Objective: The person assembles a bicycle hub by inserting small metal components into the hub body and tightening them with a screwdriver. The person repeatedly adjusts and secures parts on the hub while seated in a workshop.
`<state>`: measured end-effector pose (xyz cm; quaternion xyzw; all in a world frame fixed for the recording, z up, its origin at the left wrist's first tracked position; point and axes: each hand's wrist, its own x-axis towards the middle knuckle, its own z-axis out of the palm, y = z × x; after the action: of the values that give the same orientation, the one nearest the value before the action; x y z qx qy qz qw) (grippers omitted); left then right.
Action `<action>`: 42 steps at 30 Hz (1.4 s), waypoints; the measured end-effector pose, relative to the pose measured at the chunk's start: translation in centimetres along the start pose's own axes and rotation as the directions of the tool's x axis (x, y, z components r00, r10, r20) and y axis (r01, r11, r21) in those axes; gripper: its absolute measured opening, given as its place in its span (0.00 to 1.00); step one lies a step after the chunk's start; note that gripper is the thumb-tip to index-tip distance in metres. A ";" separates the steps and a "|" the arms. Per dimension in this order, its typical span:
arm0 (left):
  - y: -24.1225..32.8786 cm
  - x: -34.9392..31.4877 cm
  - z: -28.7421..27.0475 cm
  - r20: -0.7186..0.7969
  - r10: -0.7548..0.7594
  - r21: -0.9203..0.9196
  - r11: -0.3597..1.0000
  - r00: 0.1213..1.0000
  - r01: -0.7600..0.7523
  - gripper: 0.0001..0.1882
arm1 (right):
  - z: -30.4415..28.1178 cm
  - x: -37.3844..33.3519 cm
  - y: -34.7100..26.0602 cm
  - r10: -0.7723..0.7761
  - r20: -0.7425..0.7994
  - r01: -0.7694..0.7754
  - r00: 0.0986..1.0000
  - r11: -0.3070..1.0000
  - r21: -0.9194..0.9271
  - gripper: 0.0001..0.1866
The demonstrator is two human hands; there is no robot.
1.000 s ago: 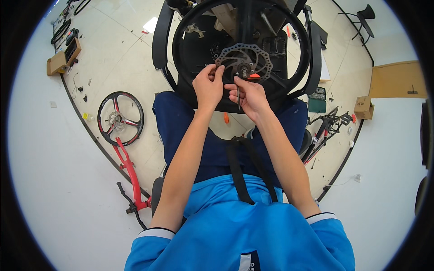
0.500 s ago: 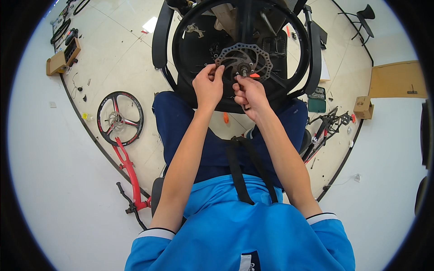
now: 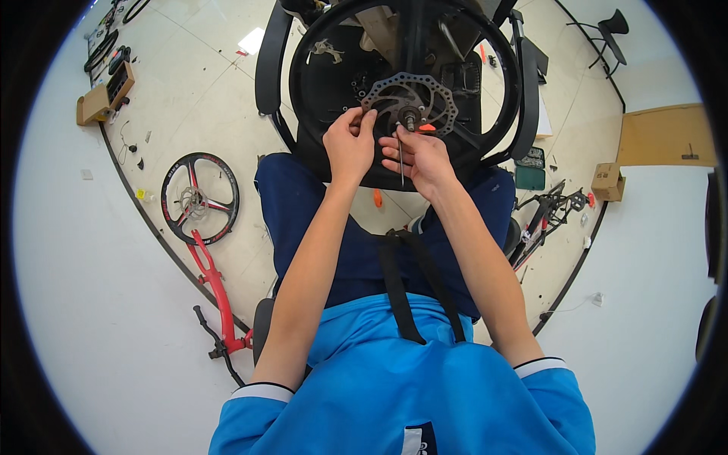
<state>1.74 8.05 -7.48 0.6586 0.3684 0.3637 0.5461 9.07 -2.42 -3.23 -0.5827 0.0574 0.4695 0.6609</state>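
Note:
In front of me a black bicycle wheel (image 3: 509,72) lies on a black office chair, with a silver brake disc (image 3: 448,97) at its hub. A threaded axle end (image 3: 410,120) sticks up from the disc's middle. My left hand (image 3: 350,145) is closed, thumb and forefinger pinched on the disc's lower left edge; whether a small part is also between them is hidden. Just below the axle, my right hand (image 3: 422,158) pinches a thin dark hex key (image 3: 402,171) between thumb and forefinger. Its long arm points down toward me, and the other fingers are loosely spread.
Chair armrests (image 3: 273,64) flank the wheel. Small loose parts (image 3: 358,85) and a pale metal piece (image 3: 326,51) lie on the seat. On the floor are another wheel (image 3: 230,174), a red frame (image 3: 220,292), a green tool case (image 3: 530,178) and a cardboard box (image 3: 608,182).
My right hand has opened its lower fingers and turned, so the hex key's long arm now shows hanging below the thumb. My left hand stays at the disc's edge.

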 end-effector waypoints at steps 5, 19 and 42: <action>-0.2 0.0 -0.1 0.019 -0.021 -0.015 1.000 1.000 0.021 0.11 | -0.7 0.8 0.0 0.119 0.110 -0.138 0.987 0.972 0.188 0.11; 0.3 0.0 -0.4 0.062 -0.074 -0.034 0.997 0.995 0.076 0.14 | 0.4 0.6 1.1 0.065 0.052 -0.076 0.997 0.968 0.240 0.10; -0.8 0.7 -0.7 0.042 -0.115 -0.027 0.993 0.992 0.116 0.14 | 1.0 1.0 0.7 0.102 0.046 -0.112 0.994 0.898 0.426 0.07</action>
<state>1.36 9.07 -8.15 0.6353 0.3894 0.3233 0.5833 8.68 -1.12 -4.11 -0.4142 0.1837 0.4874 0.7464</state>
